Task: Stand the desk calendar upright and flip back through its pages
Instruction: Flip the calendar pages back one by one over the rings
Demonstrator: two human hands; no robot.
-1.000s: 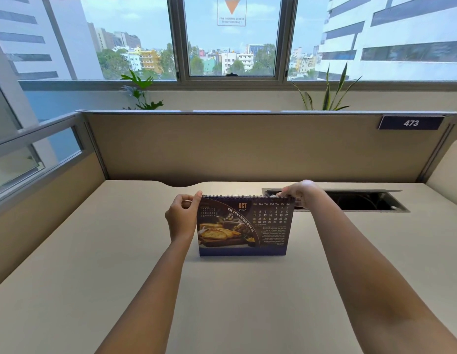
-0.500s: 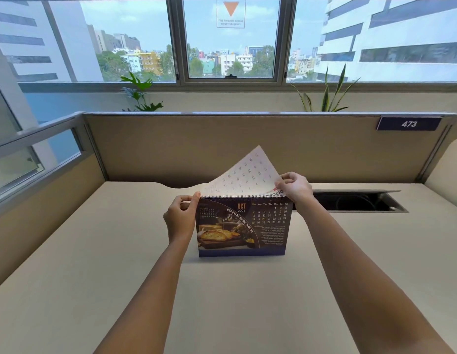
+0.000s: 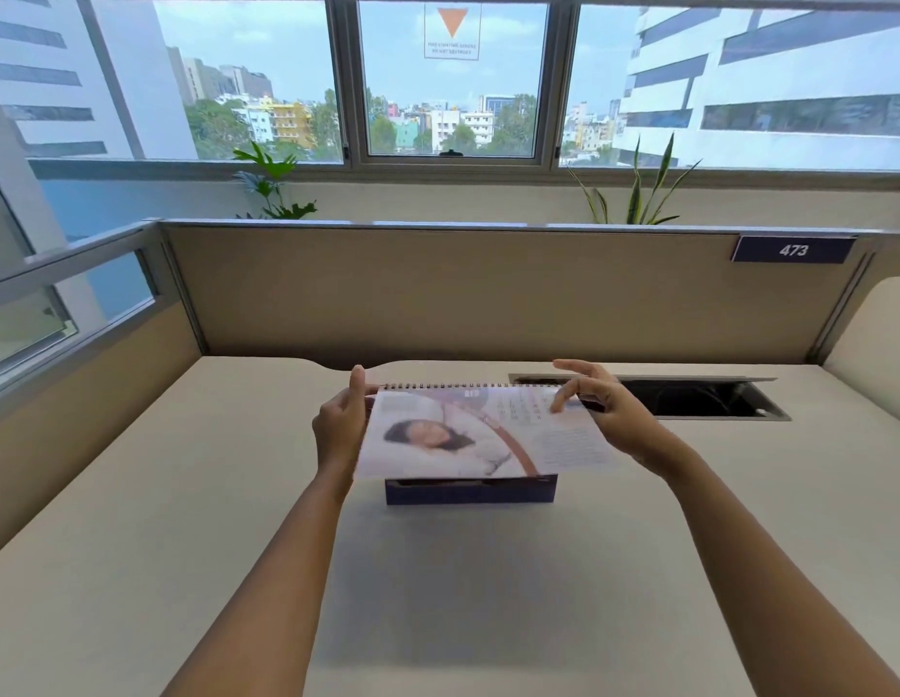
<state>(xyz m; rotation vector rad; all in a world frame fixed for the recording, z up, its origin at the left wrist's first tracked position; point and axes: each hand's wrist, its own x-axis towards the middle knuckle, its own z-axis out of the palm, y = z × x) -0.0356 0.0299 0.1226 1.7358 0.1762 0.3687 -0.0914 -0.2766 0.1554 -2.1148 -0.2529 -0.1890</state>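
Observation:
The desk calendar (image 3: pixel 470 490) stands upright on its dark blue base in the middle of the beige desk (image 3: pixel 438 596). A pale page (image 3: pixel 480 435) with a picture of a person lying down swings forward over the front, blurred by motion and hiding the page beneath. My left hand (image 3: pixel 340 425) grips the calendar's top left corner by the spiral binding. My right hand (image 3: pixel 596 404) hovers at the top right corner with fingers spread; one finger touches the falling page's upper edge, and it grips nothing.
An open cable tray slot (image 3: pixel 689 397) is sunk into the desk behind the calendar, to the right. Beige partition walls (image 3: pixel 488 294) close the desk at the back and sides, with a "473" plate (image 3: pixel 793 250). Two plants stand on the sill beyond.
My right hand lifted a page from behind the binding and brought it over the top. That page now falls forward over the October page, and my right fingers have opened.

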